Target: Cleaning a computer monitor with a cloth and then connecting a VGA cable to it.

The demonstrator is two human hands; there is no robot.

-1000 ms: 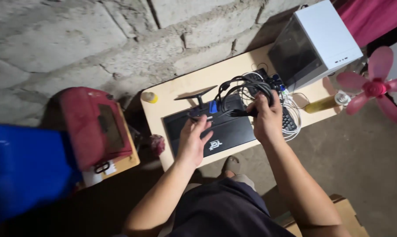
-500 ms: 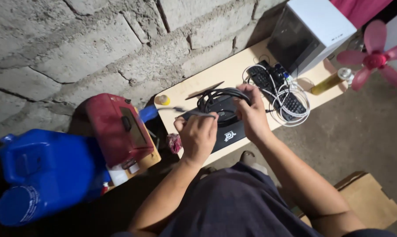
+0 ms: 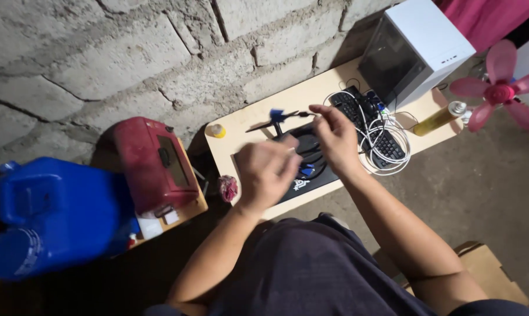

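Note:
My right hand (image 3: 333,133) pinches a black cable (image 3: 311,153) whose blue plug (image 3: 276,115) sticks out to the left above the table. The cable's coil hangs over a black monitor (image 3: 317,178) that lies flat on a light wooden table (image 3: 258,117). My left hand (image 3: 267,171) is blurred, its fingers curled over the monitor's left part, apparently around the same cable. A second blue plug (image 3: 305,171) shows just right of that hand.
A white computer case (image 3: 419,47) stands at the table's far right, with a black keyboard (image 3: 387,140) and white cables (image 3: 393,161) beside it. A yellow bottle (image 3: 437,119), pink fan (image 3: 498,88), red box (image 3: 153,164), blue jug (image 3: 48,216) and cardboard box (image 3: 492,275) surround the table. A block wall lies behind.
The blue plug has swung up and left above the table. My right hand rose off the coil, and my left hand shifted slightly right in a blur.

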